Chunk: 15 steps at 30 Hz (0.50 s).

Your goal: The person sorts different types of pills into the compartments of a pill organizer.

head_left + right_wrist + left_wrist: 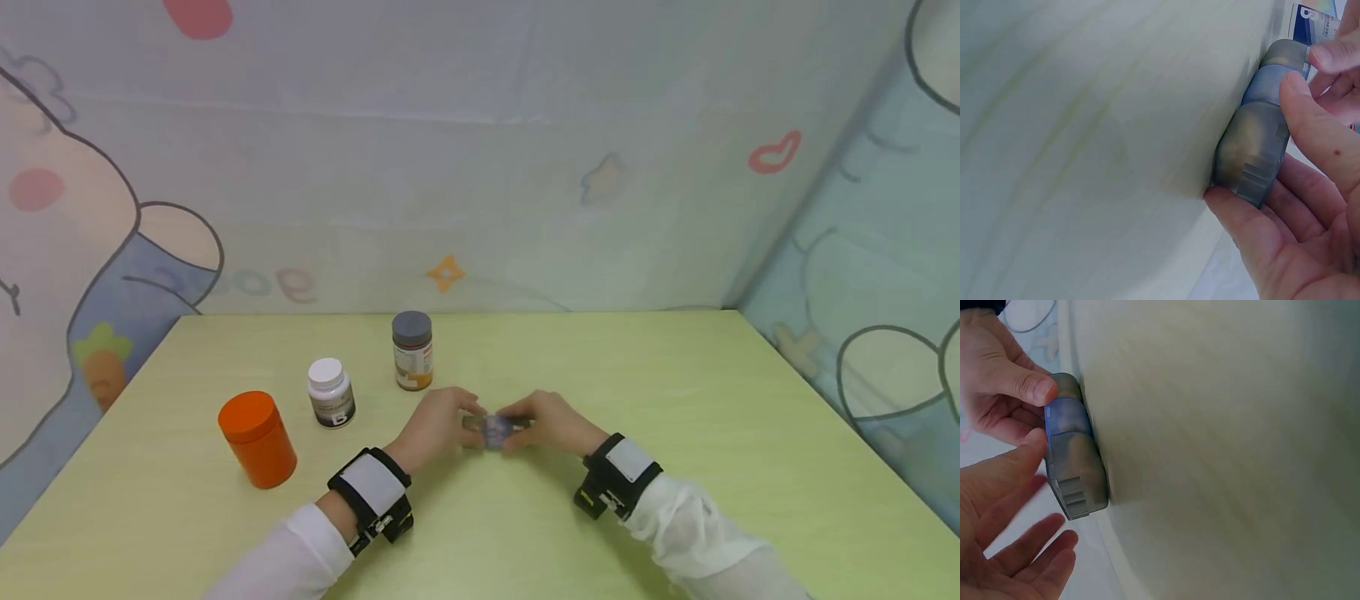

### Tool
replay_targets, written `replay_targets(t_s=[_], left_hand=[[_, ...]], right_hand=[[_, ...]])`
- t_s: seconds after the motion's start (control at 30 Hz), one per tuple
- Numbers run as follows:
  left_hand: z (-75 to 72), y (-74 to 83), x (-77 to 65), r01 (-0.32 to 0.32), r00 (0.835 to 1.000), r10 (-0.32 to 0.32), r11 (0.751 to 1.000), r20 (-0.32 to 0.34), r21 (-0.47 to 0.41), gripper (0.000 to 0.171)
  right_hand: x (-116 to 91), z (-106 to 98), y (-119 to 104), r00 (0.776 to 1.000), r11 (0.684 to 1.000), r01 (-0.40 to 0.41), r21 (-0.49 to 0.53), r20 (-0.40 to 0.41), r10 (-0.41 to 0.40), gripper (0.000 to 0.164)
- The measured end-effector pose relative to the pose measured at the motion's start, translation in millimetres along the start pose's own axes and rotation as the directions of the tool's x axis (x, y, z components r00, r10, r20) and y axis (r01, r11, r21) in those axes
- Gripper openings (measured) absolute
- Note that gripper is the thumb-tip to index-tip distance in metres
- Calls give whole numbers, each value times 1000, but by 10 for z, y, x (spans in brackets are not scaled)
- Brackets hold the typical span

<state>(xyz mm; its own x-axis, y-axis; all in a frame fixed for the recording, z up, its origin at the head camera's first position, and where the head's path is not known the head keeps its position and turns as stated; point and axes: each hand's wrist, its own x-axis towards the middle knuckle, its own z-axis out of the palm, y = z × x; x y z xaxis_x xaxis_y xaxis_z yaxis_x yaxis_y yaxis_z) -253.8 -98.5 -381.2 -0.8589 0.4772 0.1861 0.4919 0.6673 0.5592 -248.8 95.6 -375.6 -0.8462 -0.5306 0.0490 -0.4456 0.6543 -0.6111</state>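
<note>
A small translucent grey plastic case [497, 431] with a blue middle band lies level between both hands, low over the table. At its left end, my left hand [442, 419] pinches it between thumb and forefinger. The other left fingers [1060, 569] are spread away from the case in the left wrist view. My right hand [551, 421] grips the other end, with its thumb [1300, 94] on the face of the case and a finger at its end. Ridges show at the end of the case [1079, 469] in the left wrist view.
Left of the hands stand an orange jar [258, 442], a white bottle with a dark label [331, 393] and a brown bottle with a grey cap [412, 350]. A pale yellow table [712, 400] carries everything, with a printed cloth backdrop [487, 167] behind it.
</note>
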Motion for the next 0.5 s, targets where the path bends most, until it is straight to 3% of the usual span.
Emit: replay_targets(t_s=[0.13, 0.5], left_hand=[[34, 27, -9, 7, 1000, -7, 998, -2, 54, 33], [-6, 92, 61, 19, 1000, -19, 1000, 7, 14, 30]], right_hand=[[-17, 12, -2, 1000, 1000, -5, 9, 4, 5, 45], [-25, -31, 18, 1000, 999, 23, 24, 5, -23, 41]])
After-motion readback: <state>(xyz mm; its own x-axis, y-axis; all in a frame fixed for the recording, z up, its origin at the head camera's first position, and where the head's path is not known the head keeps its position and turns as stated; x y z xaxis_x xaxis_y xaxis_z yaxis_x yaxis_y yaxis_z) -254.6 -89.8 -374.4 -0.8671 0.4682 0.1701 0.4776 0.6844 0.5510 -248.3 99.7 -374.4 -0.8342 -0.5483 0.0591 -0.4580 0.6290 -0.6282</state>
